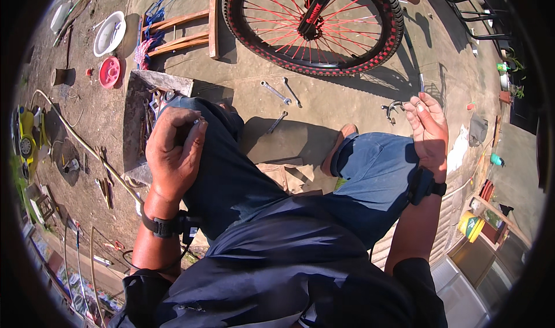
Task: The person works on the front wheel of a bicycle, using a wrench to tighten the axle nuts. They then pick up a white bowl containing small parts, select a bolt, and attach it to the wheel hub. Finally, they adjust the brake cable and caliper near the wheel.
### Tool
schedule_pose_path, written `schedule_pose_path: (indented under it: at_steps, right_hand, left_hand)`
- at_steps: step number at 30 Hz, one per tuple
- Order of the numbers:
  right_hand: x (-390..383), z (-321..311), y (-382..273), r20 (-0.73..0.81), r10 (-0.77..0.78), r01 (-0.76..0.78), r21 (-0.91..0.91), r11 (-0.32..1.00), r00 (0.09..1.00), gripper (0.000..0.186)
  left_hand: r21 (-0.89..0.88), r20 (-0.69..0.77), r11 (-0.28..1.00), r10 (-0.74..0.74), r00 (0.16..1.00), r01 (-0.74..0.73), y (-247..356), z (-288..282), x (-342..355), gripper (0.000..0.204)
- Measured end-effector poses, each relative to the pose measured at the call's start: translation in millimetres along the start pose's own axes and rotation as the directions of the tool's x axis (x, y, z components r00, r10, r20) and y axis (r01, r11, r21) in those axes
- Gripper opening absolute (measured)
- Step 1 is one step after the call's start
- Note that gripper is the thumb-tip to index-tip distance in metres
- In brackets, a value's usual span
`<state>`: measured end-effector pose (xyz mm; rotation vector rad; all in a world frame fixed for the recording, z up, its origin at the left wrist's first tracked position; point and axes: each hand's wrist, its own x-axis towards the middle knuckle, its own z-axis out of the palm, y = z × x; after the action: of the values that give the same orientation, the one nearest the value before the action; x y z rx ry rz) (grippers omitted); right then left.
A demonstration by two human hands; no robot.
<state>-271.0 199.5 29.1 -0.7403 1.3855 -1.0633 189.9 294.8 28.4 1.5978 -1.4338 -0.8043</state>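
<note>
My left hand (173, 149) is curled over my left knee, pinching a small, pale metal piece (198, 121) too tiny to name. My right hand (426, 131) is raised by my right knee, its thumb and fingertips together on something small that I cannot make out. Just left of it on the ground lies a dark curved metal part (393, 109). Several wrenches, among them a silver one (276, 93), lie ahead of my feet. A worn grey metal box (139, 105) of tools stands beside my left leg.
A black bicycle wheel (272, 56) with red spokes is at the top. Wooden slats (213, 24), a white basin (110, 33) and a pink dish (109, 71) lie at upper left. A long hose (87, 144) runs down the left. A yellow bucket (471, 225) sits at lower right.
</note>
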Motion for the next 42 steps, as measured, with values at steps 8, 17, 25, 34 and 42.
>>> schedule_pose_path:
  at_steps: [8, 17, 25, 34, 42]
  right_hand:
    - [15.0, 7.1, 40.3, 0.018, 0.114, -0.113, -0.032, 0.993, 0.993, 0.029]
    - [44.6, 14.8, 39.0, 0.165, 0.125, -0.162, 0.237, 0.958, 0.978, 0.012]
    - [74.9, 14.1, -4.7, 0.230, 0.047, -0.121, 0.318, 0.940, 0.972, 0.014]
    - [78.5, -0.2, 2.1, 0.102, 0.038, -0.053, 0.150, 0.987, 0.994, 0.025]
    - [64.2, 3.1, 10.4, 0.201, 0.131, -0.195, 0.344, 0.918, 0.971, 0.037]
  left_hand:
    - [0.065, 0.034, 0.997, 0.030, 0.999, -0.033, -10.0, -3.5, 15.1, 0.014]
    - [0.133, 0.054, 0.987, 0.087, 0.995, -0.094, -14.0, -8.8, 22.6, 0.017]
    - [0.169, 0.042, 0.981, 0.091, 0.995, -0.097, -9.2, -5.0, 20.8, 0.018]
    - [0.144, 0.005, 0.987, 0.067, 0.998, -0.068, -4.9, 2.1, 15.8, 0.014]
    - [0.137, 0.007, 0.990, 0.025, 1.000, -0.026, -2.1, 10.1, 10.7, 0.011]
